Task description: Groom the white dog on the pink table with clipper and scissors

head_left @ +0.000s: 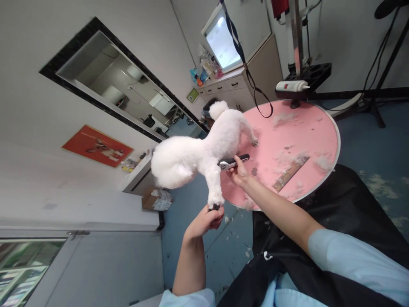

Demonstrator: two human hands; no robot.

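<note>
A white fluffy dog (220, 132) stands at the left edge of a round pink grooming table (271, 140), its rounded head pointing left and its face hidden in fur. My left hand (209, 219) is closed around one front paw, which is lifted out past the table's rim; dark pads show above my fingers. In my right hand (239, 172) is a black and silver hair clipper (234, 162). Its head rests close to the inner side of the raised leg, beneath the chest; whether the blade touches the fur I cannot tell.
A flat comb-like strip (290, 173) lies on the table among loose white tufts. A white bottle (292, 86) sits on a black holder (315, 74) by the post. A black loop leash (252, 81) hangs over the far rim. A mirror (128, 85) is on the wall.
</note>
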